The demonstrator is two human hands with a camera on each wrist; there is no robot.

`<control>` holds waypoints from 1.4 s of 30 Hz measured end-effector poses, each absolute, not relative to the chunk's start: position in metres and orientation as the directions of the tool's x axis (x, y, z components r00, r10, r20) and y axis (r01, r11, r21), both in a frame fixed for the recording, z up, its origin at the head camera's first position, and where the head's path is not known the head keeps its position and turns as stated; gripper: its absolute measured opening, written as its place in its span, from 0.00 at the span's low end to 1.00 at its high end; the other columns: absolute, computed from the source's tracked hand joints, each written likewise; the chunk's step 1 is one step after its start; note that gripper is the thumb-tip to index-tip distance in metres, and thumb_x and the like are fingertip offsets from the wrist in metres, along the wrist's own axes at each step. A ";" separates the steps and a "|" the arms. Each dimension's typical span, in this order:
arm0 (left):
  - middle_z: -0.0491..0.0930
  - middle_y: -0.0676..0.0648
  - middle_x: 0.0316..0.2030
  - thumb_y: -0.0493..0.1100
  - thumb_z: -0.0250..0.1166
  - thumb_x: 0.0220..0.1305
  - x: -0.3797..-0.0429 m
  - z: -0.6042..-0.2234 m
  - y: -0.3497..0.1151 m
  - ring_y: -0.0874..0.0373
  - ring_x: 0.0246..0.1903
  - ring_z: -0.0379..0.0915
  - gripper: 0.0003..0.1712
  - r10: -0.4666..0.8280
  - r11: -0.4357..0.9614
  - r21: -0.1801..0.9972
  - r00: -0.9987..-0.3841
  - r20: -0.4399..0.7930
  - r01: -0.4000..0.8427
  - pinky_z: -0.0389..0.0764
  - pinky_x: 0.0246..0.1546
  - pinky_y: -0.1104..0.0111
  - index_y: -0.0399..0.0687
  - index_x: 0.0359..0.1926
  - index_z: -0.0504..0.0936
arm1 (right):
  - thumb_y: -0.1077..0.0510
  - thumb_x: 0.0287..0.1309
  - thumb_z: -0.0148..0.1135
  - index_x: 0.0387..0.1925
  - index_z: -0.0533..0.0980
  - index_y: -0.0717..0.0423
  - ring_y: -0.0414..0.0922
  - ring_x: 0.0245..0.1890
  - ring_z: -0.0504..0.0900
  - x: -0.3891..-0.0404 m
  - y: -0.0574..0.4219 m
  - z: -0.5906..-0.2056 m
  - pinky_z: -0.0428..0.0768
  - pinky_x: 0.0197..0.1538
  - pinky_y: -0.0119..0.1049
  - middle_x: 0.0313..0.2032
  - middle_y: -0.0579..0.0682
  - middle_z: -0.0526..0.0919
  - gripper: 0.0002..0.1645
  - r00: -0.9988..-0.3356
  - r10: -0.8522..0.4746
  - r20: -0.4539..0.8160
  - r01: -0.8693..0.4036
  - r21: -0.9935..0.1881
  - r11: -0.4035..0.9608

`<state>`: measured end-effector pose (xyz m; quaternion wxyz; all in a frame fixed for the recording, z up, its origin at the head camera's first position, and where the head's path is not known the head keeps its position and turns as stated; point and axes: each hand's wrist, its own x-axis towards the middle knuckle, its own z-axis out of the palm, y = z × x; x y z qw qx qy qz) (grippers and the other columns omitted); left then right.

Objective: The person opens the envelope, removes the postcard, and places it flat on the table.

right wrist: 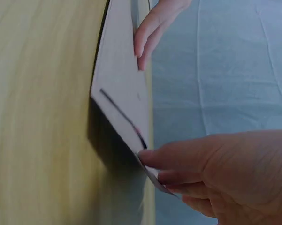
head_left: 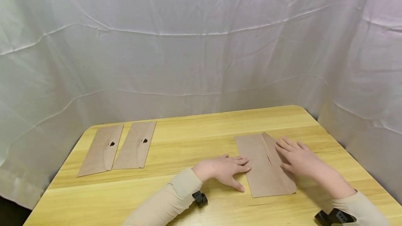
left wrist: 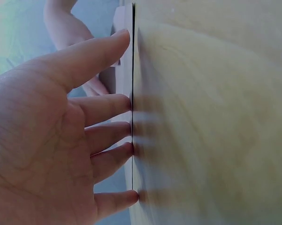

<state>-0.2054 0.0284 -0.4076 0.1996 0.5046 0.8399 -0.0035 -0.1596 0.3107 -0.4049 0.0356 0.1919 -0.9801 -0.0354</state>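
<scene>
A brown paper envelope point(head_left: 255, 170) lies on the table in front of both hands, its long flap point(head_left: 277, 165) turned out to the right and tilted up off the wood. My left hand point(head_left: 225, 171) is spread palm down, its fingertips on the envelope's left edge; the left wrist view shows these fingers point(left wrist: 110, 131) nearly straight. On the flap rest the straight fingers of my right hand point(head_left: 299, 158). Seen from the right wrist, the thumb point(right wrist: 166, 157) touches the flap's edge, and a dark slit runs along the crease. The envelope's inside is hidden.
Two more brown envelopes, one at the far left point(head_left: 97, 149) and one beside it point(head_left: 133, 149), lie side by side with black marks on their flaps. The wooden table point(head_left: 176, 149) is enclosed by pale curtains point(head_left: 188, 62) at the back and sides.
</scene>
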 end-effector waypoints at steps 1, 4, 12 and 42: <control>0.41 0.55 0.78 0.70 0.55 0.63 -0.205 -0.407 0.028 0.61 0.77 0.35 0.46 0.846 0.491 0.195 -0.412 -0.338 0.849 0.49 0.75 0.50 0.64 0.76 0.51 | 0.46 0.55 0.67 0.62 0.72 0.64 0.63 0.68 0.65 -0.160 0.312 -0.406 0.66 0.62 0.67 0.66 0.61 0.71 0.38 -0.925 -0.377 0.042 -0.374 0.072 0.925; 0.42 0.55 0.78 0.70 0.55 0.63 -0.204 -0.406 0.029 0.61 0.77 0.36 0.45 0.848 0.488 0.193 -0.409 -0.337 0.852 0.49 0.75 0.50 0.64 0.76 0.52 | 0.45 0.57 0.65 0.63 0.72 0.62 0.64 0.68 0.65 -0.160 0.317 -0.408 0.66 0.62 0.67 0.65 0.60 0.72 0.37 -0.925 -0.379 0.008 -0.379 0.027 0.925; 0.47 0.58 0.77 0.71 0.56 0.62 -0.200 -0.405 0.036 0.62 0.76 0.42 0.43 0.841 0.498 0.147 -0.434 -0.324 0.855 0.51 0.74 0.47 0.68 0.74 0.56 | 0.37 0.61 0.59 0.67 0.70 0.55 0.66 0.69 0.63 -0.161 0.329 -0.413 0.65 0.63 0.67 0.67 0.59 0.71 0.39 -0.922 -0.379 -0.083 -0.369 -0.117 0.922; 0.45 0.69 0.75 0.72 0.59 0.58 -0.203 -0.403 0.139 0.66 0.76 0.37 0.45 0.825 0.485 0.036 -0.444 -0.349 0.874 0.52 0.74 0.53 0.87 0.72 0.48 | 0.41 0.59 0.63 0.66 0.69 0.62 0.74 0.65 0.61 -0.169 0.360 -0.413 0.67 0.57 0.71 0.67 0.65 0.68 0.42 -0.886 -0.455 -0.083 -0.409 -0.322 0.854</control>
